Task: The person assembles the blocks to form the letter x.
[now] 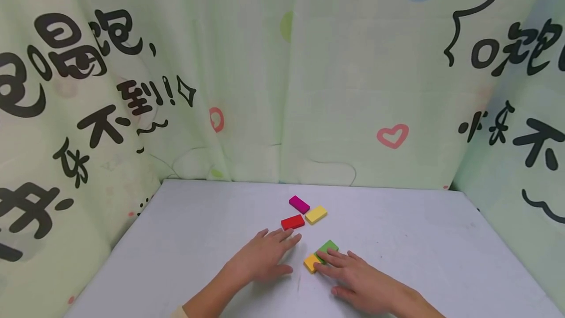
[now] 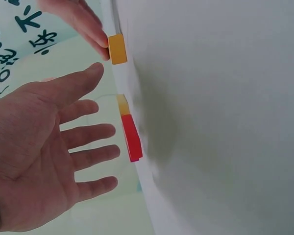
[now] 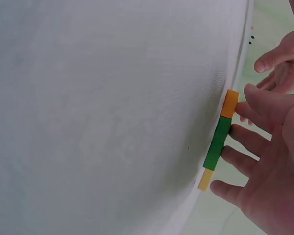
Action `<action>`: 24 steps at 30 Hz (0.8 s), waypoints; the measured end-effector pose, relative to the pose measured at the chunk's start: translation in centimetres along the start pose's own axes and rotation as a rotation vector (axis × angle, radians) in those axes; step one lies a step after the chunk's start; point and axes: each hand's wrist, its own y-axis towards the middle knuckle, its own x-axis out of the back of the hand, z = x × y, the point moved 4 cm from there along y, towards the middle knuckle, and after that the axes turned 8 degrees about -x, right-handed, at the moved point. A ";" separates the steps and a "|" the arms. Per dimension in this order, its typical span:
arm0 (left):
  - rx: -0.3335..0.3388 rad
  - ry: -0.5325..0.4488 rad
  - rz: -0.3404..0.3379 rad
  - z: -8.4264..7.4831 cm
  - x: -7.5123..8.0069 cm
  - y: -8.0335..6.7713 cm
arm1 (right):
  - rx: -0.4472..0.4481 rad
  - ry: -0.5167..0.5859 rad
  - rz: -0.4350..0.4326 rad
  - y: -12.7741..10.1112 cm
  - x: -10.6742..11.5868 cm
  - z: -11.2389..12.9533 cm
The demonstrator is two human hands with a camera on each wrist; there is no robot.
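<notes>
My right hand [image 1: 364, 281] lies over the near pair of blocks with its fingers extended. Its fingertips touch the orange block [image 1: 311, 263] and the green block [image 1: 328, 248], which sit against each other on the table. My left hand [image 1: 265, 256] hovers with spread fingers, holding nothing, its fingertips close to the red block [image 1: 293, 222]. Beyond the red block, a pale yellow block [image 1: 316, 215] and a magenta block [image 1: 299, 204] lie flat in a loose cluster. In the left wrist view the left palm [image 2: 34, 147] faces the table, fingers apart.
The blocks lie on a white table [image 1: 198, 220] whose back edge meets a pale green curtain [image 1: 335, 87]. Curtain sides with black lettering close in the table at left and right.
</notes>
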 end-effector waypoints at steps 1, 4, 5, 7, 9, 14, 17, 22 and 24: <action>0.004 -0.004 -0.002 0.1 0.0 0.1 | 0.002 0.002 0.001 0.0 0.0 0.0; 0.014 -0.003 -0.016 0.4 0.2 0.3 | 0.005 0.008 0.005 -0.1 -0.2 0.0; 0.018 -0.002 -0.020 0.6 0.2 0.4 | 0.005 0.010 0.006 -0.1 -0.2 0.0; 0.026 0.011 -0.031 0.9 0.3 0.5 | 0.003 0.013 0.011 -0.1 -0.3 0.0; 0.034 0.024 -0.039 1.3 0.3 0.7 | -0.003 0.017 0.018 -0.1 -0.4 0.0; 0.047 0.027 -0.056 2.0 0.4 1.1 | -0.025 0.036 0.029 -0.1 -0.5 0.0; 0.054 0.021 -0.066 2.5 0.5 1.4 | -0.031 0.048 0.025 -0.1 -0.6 -0.1; 0.074 0.009 -0.067 3.2 0.5 2.0 | -0.046 0.062 0.036 -0.1 -0.7 -0.2; 0.079 0.005 -0.066 3.5 0.5 2.3 | -0.056 0.073 0.047 -0.1 -0.8 -0.2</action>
